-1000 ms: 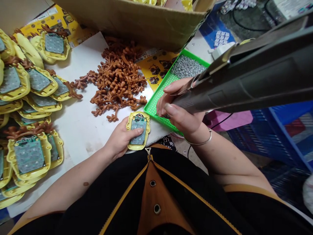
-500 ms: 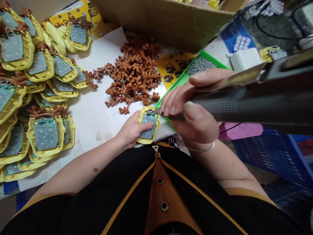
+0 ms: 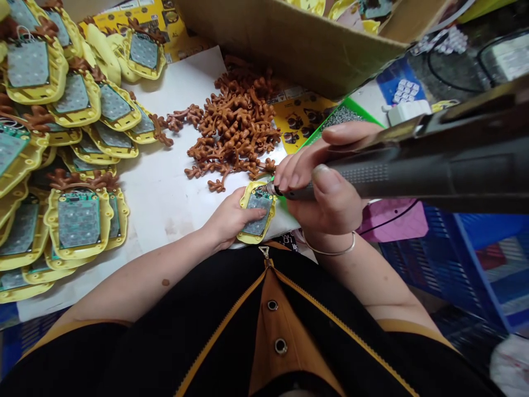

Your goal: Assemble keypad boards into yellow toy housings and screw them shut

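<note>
My left hand [image 3: 229, 218] is closed round a yellow plastic shell [image 3: 250, 238], its thumb lying across the circuit board [image 3: 258, 219] inside. In my right hand [image 3: 322, 187] is a dark electric screwdriver [image 3: 413, 168], held nearly level and pointing left. Its tip [image 3: 270, 188] meets the upper part of the board; whether a screw is under it is too small to tell. Just behind, a green tray [image 3: 351, 105] of small metal screws is partly covered by my right hand. Brown antler-shaped pieces [image 3: 235, 121] lie heaped beyond the shell.
Stacked yellow shells with boards and brown antlers [image 3: 78, 220] take up the left side of the white table [image 3: 152, 193]. A cardboard box [image 3: 289, 41] stands at the back. To the right are a pink piece [image 3: 397, 220] and blue crates [image 3: 467, 259].
The view has shifted slightly, so the table things sit a little further right. The screwdriver tip has come further in over the top of the board. Both hands keep their grips.
</note>
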The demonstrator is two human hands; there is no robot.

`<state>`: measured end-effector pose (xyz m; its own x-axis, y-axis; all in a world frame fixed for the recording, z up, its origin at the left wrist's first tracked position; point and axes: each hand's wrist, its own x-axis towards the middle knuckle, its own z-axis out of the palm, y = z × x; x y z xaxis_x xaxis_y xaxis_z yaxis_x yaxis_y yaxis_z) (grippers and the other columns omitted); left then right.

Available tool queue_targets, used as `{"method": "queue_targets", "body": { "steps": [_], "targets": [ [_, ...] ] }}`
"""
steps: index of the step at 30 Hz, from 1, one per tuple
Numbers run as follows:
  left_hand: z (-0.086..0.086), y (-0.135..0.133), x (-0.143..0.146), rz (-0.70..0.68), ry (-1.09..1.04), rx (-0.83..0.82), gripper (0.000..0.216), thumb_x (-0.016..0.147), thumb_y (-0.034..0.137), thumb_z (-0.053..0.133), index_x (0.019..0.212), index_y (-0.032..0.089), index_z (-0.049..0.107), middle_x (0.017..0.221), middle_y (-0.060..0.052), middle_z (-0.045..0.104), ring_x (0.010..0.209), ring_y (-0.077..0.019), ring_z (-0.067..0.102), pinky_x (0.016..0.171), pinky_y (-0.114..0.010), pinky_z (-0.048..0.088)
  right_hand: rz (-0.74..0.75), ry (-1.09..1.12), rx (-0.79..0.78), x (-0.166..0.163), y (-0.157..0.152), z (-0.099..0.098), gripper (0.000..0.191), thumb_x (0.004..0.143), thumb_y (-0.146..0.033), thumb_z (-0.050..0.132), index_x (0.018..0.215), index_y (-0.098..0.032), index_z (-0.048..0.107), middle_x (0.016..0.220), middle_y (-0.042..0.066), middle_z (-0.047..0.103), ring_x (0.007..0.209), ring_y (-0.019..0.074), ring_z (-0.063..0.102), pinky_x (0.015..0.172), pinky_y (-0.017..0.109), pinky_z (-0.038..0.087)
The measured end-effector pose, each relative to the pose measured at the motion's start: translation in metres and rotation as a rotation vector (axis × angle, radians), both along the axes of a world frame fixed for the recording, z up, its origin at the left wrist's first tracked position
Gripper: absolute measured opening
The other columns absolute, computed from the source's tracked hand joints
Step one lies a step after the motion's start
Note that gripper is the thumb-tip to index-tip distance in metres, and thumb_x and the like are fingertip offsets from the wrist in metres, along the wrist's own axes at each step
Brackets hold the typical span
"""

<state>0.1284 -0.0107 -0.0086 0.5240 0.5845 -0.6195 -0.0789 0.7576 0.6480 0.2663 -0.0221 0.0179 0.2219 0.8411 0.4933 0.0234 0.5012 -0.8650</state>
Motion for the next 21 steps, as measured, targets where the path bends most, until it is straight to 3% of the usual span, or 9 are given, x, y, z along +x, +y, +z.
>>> {"method": "queue_targets", "body": {
  "steps": [3, 9, 21],
  "targets": [
    [0.000, 0.000, 0.000, -0.011, -0.006, 0.006, 0.047, 0.060, 0.011, 0.079, 0.101, 0.017, 0.057, 0.085, 0.000, 0.067, 0.077, -0.0178, 0.064, 0.078, -0.035, 0.052, -0.068, 0.083, 0.158, -0.005, 0.006, -0.003, 0.031, 0.085, -0.045, 0.065, 0.113, -0.038, 0.053, 0.064, -0.006, 0.051, 0.046, 0.0149, 0.051, 0.045, 0.031, 0.040],
    [-0.002, -0.001, -0.001, -0.017, 0.004, 0.013, 0.050, 0.058, 0.012, 0.079, 0.103, 0.017, 0.057, 0.088, -0.002, 0.067, 0.080, -0.0199, 0.065, 0.078, -0.036, 0.052, -0.057, 0.084, 0.143, -0.007, 0.006, -0.005, 0.029, 0.086, -0.043, 0.064, 0.114, -0.040, 0.056, 0.065, -0.006, 0.054, 0.048, 0.0163, 0.053, 0.050, 0.034, 0.043],
    [-0.003, 0.000, 0.000, -0.026, 0.045, 0.025, 0.042, 0.060, 0.010, 0.075, 0.097, 0.018, 0.058, 0.082, 0.000, 0.065, 0.075, -0.0183, 0.063, 0.073, -0.033, 0.049, -0.041, -0.042, 0.153, -0.004, 0.010, -0.012, 0.021, 0.087, -0.039, 0.062, 0.106, -0.036, 0.055, 0.068, -0.004, 0.051, 0.049, 0.0160, 0.052, 0.045, 0.033, 0.046]
  ]
}}
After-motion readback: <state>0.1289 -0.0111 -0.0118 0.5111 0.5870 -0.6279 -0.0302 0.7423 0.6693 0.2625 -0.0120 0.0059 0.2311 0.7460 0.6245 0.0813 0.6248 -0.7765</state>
